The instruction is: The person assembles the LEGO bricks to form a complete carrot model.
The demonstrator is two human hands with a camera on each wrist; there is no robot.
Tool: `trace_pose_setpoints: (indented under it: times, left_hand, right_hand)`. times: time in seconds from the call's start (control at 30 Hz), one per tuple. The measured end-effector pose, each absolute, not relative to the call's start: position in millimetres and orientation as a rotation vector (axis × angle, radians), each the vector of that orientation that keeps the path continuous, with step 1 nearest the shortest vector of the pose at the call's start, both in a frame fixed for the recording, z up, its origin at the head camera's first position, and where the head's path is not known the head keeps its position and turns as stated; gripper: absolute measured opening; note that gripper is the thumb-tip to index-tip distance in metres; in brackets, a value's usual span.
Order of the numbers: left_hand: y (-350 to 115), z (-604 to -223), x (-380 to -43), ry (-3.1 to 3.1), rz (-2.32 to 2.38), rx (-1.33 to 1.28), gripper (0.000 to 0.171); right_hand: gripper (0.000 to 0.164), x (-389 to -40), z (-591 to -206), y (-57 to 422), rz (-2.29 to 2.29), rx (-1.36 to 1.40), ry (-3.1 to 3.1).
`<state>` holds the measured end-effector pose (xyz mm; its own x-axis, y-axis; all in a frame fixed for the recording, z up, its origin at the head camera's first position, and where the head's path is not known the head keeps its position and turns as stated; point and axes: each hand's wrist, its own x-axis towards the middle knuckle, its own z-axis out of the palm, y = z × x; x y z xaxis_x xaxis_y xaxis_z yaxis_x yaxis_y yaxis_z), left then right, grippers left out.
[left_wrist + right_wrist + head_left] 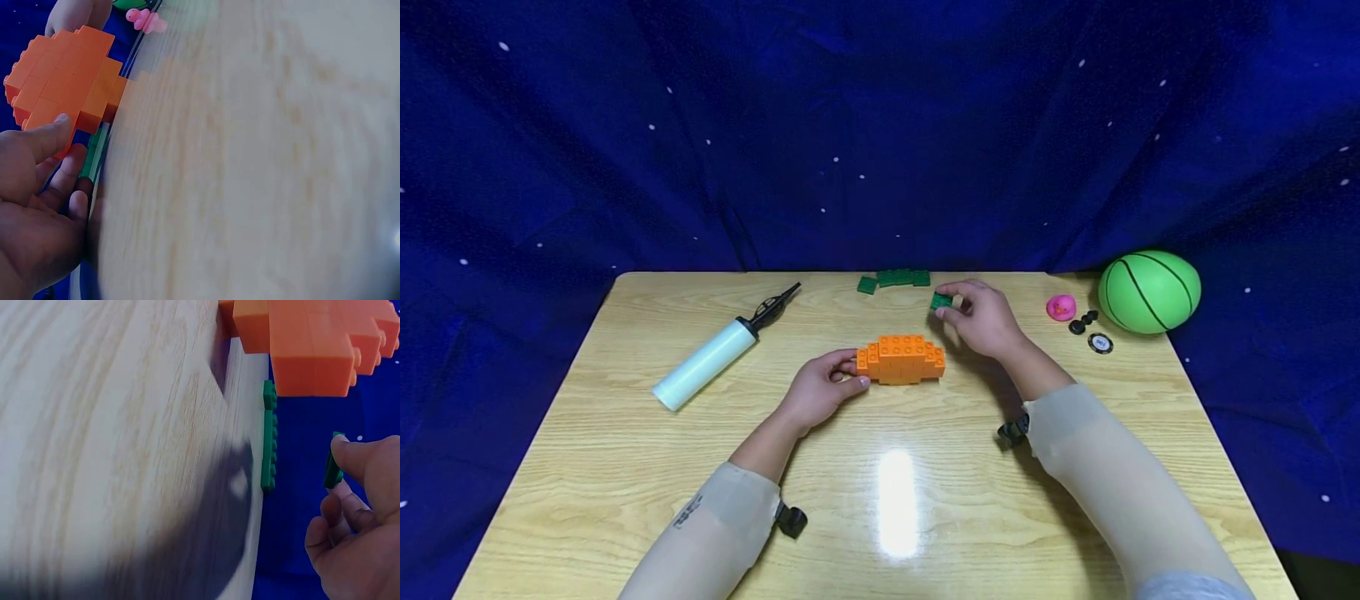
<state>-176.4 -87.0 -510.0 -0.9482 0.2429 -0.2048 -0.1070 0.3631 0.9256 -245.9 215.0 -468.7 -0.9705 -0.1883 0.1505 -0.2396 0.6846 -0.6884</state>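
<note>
An orange toy-brick assembly [901, 362] with stepped ends stands near the middle of the table, studs on its upper side. My left hand [827, 388] grips its left end, the thumb [51, 139] lying along its face in the left wrist view. Off to the right, my right hand [983, 320] pinches a small flat green brick [333, 461] between thumb and fingers, above the tabletop. More green bricks [902, 277] lie at the back edge; in the right wrist view they form a row [269, 447] beyond the orange assembly.
A hand pump [707, 362] with a black nozzle lies at the left. At the back right sit a green ball [1150, 292], a pink rubber duck [1062, 307], a small black object [1078, 327] and a round chip [1101, 342]. A blue curtain [865, 133] hangs behind the table.
</note>
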Motion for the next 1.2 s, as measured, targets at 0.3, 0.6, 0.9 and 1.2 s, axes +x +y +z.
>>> trace_pose_setpoints:
  times: [0.3, 0.6, 0.9, 1.2]
  left_hand:
    - [-86.7, -509.5, -175.9, 2.322, 1.61, 0.118, 0.055]
    - [-86.9, -508.2, -176.1, 2.325, 1.621, 0.121, 0.054]
    - [-86.2, -509.6, -176.5, 2.328, 1.609, 0.131, 0.055]
    - [-86.6, -508.7, -176.6, 2.33, 1.613, 0.129, 0.054]
  right_hand:
    - [0.033, -232.3, -460.9, 214.3, 1.179, 0.446, -2.794]
    - [0.033, -218.1, -451.1, 212.3, 1.245, 0.485, -2.766]
    - [0.032, -202.2, -442.5, 209.9, 1.329, 0.515, -2.749]
    - [0.031, -190.3, -432.2, 208.4, 1.293, 0.603, -2.731]
